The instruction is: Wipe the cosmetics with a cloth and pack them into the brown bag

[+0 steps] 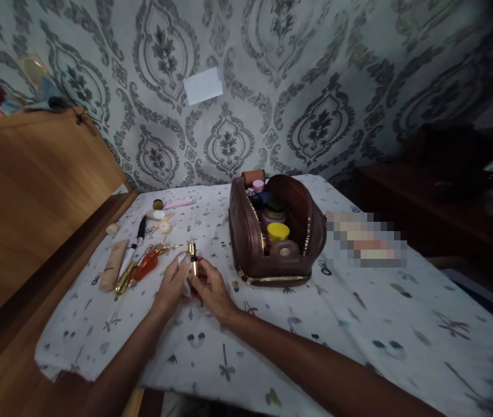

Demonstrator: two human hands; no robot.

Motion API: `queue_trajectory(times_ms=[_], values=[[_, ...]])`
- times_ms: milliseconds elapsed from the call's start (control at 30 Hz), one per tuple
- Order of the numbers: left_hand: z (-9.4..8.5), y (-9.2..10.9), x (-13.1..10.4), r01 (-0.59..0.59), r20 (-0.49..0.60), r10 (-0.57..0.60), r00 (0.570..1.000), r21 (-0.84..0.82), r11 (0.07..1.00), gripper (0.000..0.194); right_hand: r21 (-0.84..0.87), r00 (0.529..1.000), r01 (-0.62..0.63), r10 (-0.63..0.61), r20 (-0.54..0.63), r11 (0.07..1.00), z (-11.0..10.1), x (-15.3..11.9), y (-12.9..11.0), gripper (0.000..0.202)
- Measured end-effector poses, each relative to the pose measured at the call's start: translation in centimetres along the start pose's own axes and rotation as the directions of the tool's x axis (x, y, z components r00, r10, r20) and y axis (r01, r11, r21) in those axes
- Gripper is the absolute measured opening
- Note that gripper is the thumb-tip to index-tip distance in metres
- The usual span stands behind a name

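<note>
Between my two hands stands a slim gold-and-black cosmetic tube (192,252), upright and shaped like a lipstick. My left hand (172,285) closes on it from the left, with a bit of white material, perhaps a tissue, by its fingers. From the other side, my right hand (214,288) pinches its lower part. The fingers hide the tube's bottom end. Just right of my hands sits a brown cosmetic bag (272,267), unzipped at the top. Inside it are a jar with a yellow lid (278,231) and other containers.
Left of my hands lie an orange bottle (146,265), gold tubes (125,278), a beige squeeze tube (114,265), a black-handled brush (142,229) and a pink tube (179,202). A wooden panel (42,174) rises at the left; a patterned wall (229,139) stands behind the cloth-covered table (246,353).
</note>
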State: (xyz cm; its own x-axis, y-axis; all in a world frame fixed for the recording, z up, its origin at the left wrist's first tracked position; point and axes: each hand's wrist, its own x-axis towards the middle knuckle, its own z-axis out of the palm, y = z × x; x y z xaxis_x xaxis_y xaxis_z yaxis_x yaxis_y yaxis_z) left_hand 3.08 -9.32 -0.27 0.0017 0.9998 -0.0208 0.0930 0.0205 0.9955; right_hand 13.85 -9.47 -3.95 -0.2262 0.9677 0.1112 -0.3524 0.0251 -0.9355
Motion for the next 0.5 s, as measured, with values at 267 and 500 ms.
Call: queue_trajectory(times_ms=[267, 500], values=[[-0.4, 1.5, -1.0, 0.093, -0.039, -0.107, 0.994, -0.251, 0.964, 0.049, -0.262, 0.998, 0.019, -0.032, -0.047, 0.965, 0.7, -1.0, -1.2, 0.031], [-2.3, 2.8, -1.4, 0.131, -0.168, -0.206, 0.964, -0.374, 0.918, 0.047, -0.551, 0.987, 0.121, -0.159, -0.021, 0.826, 0.9, -1.4, -7.4, 0.035]])
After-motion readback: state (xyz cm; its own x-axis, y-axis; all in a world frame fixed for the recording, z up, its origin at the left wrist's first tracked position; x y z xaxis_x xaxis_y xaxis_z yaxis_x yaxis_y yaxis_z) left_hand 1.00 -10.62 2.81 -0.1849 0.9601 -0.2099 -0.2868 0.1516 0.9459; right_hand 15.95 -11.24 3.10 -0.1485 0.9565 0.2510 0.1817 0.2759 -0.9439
